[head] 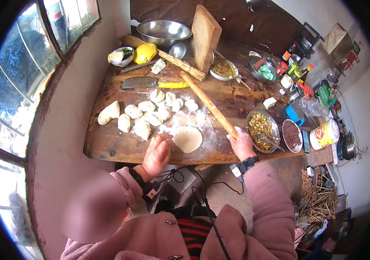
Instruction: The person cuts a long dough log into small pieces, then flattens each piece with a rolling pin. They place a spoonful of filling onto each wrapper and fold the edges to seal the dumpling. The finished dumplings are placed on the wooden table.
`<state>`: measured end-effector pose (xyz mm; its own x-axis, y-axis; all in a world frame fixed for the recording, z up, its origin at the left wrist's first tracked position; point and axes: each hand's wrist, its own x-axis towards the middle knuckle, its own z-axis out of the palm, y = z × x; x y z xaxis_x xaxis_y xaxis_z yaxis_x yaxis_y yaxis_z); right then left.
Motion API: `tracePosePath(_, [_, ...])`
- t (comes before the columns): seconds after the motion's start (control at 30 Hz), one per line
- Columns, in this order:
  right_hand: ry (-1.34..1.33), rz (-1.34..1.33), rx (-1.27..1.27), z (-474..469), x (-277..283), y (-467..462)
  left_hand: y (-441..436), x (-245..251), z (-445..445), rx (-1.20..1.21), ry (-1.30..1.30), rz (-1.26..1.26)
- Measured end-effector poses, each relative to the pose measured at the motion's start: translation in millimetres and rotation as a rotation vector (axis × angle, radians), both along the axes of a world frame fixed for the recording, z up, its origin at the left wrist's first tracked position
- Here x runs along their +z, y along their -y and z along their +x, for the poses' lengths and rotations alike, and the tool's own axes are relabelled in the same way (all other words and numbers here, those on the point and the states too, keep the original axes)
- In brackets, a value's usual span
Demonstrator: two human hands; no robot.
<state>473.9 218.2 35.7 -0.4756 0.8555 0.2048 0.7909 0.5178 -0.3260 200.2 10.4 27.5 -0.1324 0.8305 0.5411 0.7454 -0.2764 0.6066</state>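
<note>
A wooden rolling pin (209, 105) slants up and left from my right hand (243, 144), which is closed round its lower end. Below the pin, a flat round of dough (188, 139) lies on the floured wooden table. My left hand (156, 155) is at its left side, fingers curled; whether they touch the dough or hold anything is unclear. Several floured dough pieces (133, 111) lie beyond that hand, with a larger lump (109, 113) at the far left. A cleaver (139, 82) with a yellow-wrapped handle lies behind them.
Right of my right hand are a metal bowl of chopped filling (262, 125) with a spoon and a white bowl of dark red filling (292, 136). A thick wooden board (204, 39) stands upright at the back, near a large steel basin (164, 31) and a straw brush (181, 63).
</note>
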Motion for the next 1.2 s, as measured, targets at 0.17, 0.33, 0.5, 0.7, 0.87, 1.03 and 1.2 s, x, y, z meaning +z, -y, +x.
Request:
tracePosePath(0.17, [0.010, 0.038, 0.059, -47, 1, -15, -5, -9, 3, 0.005, 0.174, -0.018])
tracePosePath(0.33, [-0.234, 0.203, 0.554, -101, 26, 21, -22, 0, 9, -0.092, 0.883, -0.178])
tracePosePath(0.5, [0.046, -0.124, 0.299, -124, 17, 35, -38, 2, -1, -0.150, 0.926, -0.060])
tracePosePath(0.7, [0.297, -0.325, 0.091, -123, 4, 21, -25, -30, -17, 0.098, 1.153, -0.214])
tracePosePath(0.87, [0.307, -0.438, 0.114, -132, 2, 17, -15, -38, -11, 0.037, 1.414, -0.245])
tracePosePath(1.03, [0.265, -0.380, 0.066, -141, -6, 22, -14, -36, -11, 0.049, 1.595, -0.243])
tracePosePath(1.2, [0.252, -0.620, 0.269, -154, 7, 22, -16, -42, -16, 0.013, 1.592, -0.204])
